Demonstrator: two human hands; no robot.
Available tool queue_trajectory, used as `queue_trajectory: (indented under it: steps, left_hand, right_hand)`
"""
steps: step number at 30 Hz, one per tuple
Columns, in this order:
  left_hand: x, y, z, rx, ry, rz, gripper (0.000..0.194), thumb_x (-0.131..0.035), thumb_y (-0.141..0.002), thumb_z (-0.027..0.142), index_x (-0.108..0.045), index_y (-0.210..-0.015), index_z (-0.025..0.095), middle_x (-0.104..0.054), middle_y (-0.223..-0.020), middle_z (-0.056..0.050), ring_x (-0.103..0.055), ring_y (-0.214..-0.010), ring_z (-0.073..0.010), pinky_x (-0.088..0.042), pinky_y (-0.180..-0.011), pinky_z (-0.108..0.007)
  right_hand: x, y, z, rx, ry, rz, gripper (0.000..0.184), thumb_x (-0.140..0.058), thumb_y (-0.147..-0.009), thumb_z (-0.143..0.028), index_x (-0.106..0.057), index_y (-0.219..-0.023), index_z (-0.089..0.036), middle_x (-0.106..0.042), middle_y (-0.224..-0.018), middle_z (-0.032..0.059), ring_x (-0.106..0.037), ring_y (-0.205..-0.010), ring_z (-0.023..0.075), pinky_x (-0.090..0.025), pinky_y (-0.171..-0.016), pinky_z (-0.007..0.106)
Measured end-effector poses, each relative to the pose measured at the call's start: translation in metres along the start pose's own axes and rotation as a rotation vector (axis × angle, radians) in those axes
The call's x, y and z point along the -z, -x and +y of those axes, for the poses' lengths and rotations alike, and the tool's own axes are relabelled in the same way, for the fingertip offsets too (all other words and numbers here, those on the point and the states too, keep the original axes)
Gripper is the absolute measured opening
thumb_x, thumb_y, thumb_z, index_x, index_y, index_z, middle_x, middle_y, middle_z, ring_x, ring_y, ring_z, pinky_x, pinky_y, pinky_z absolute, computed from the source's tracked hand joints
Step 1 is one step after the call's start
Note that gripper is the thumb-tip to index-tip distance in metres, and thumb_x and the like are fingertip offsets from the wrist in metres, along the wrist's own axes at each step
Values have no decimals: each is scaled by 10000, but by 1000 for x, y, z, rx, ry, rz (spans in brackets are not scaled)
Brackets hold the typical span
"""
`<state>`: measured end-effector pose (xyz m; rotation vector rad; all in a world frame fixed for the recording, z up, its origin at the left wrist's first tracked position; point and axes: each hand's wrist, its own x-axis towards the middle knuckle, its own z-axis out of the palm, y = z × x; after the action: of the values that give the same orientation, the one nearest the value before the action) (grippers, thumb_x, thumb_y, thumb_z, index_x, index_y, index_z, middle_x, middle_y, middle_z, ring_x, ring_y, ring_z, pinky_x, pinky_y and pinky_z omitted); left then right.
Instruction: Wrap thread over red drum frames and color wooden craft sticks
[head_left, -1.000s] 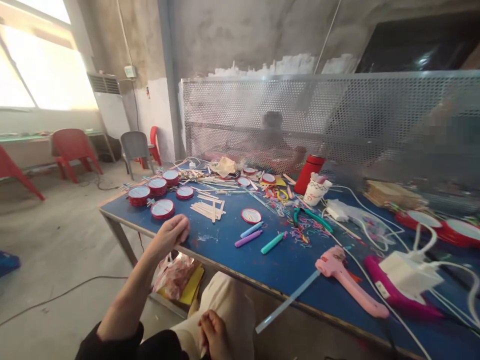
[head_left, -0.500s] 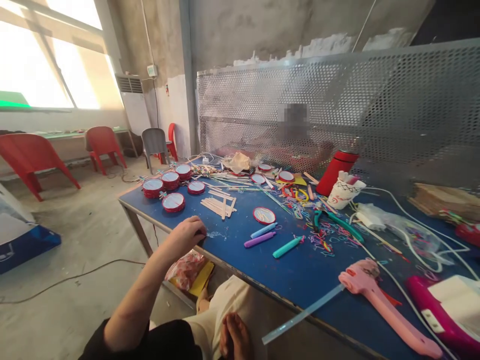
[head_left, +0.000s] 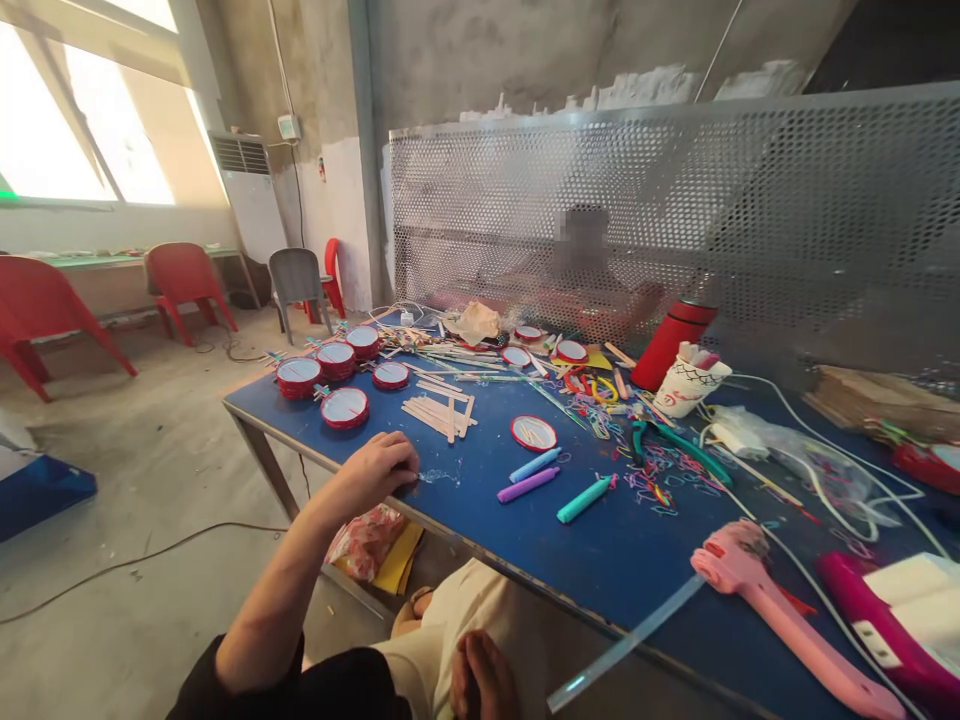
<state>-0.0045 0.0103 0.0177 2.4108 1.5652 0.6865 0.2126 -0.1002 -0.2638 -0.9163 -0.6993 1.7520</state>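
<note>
My left hand (head_left: pixel 377 470) rests on the near edge of the blue table (head_left: pixel 480 520), its fingers curled together; what they hold, if anything, is hidden. A smear of dried glue (head_left: pixel 439 477) lies just right of it. My right hand (head_left: pixel 480 680) sits low on my lap with the fingers folded, nothing visible in it. A bundle of flat wooden sticks (head_left: pixel 439 410) and a red-rimmed round lid (head_left: pixel 344 407) lie a little beyond the left hand.
Stacked red lids (head_left: pixel 319 365), three coloured markers (head_left: pixel 555 480), green pliers (head_left: pixel 671 445), a paper cup (head_left: pixel 690 385), a red flask (head_left: pixel 667 340) and a pink glue gun (head_left: pixel 780 615) crowd the table. A perforated metal screen (head_left: pixel 675 210) stands behind, with a person beyond it. Plastic chairs (head_left: pixel 184 285) stand left.
The view has swung slightly left and down. My left hand has slid a little further onto the table edge. My right hand stays on my lap.
</note>
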Motion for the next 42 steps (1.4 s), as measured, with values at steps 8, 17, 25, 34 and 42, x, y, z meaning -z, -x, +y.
queue_trajectory:
  steps: [8,17,25,34,42]
  left_hand:
    - [-11,-1,-2,-5,-31,14,152,-620,-898,105,-669,-789,199,-667,-914,-39,-582,-867,-197,-457,-823,-315]
    - [-24,-13,-5,96,-26,47,110,-590,-929,144,-624,-854,218,-676,-882,-34,-591,-866,-221,-440,-800,-316]
    - [-5,-27,-20,146,238,-22,112,-556,-896,161,-599,-808,217,-693,-695,32,-627,-648,-151,-457,-626,-224]
    - [-4,-17,-26,73,349,72,141,-542,-898,146,-638,-806,191,-699,-799,2,-631,-756,-155,-490,-707,-237]
    - [-13,-17,-25,1,263,120,146,-721,-806,75,-646,-753,189,-662,-842,-23,-593,-855,-202,-479,-792,-302]
  right_hand:
    - [-7,-6,-1,-104,-43,-5,586,-742,-655,-750,-466,-642,-233,-372,-445,-105,-257,-342,49,-227,-345,183]
    - [-23,-8,-10,-82,66,58,614,-723,-625,-785,-434,-620,-243,-363,-444,-104,-258,-336,53,-222,-349,193]
    - [-55,6,-32,64,393,48,531,-729,-685,-727,-621,-628,-211,-449,-460,-67,-386,-412,93,-320,-402,207]
    - [-148,17,-145,1029,1054,143,229,-467,-1032,-286,-674,-955,-224,-687,-779,23,-643,-732,159,-487,-723,249]
    - [-175,-37,-190,1140,1645,406,235,-490,-1025,-309,-663,-934,-180,-666,-805,64,-567,-769,238,-396,-692,342]
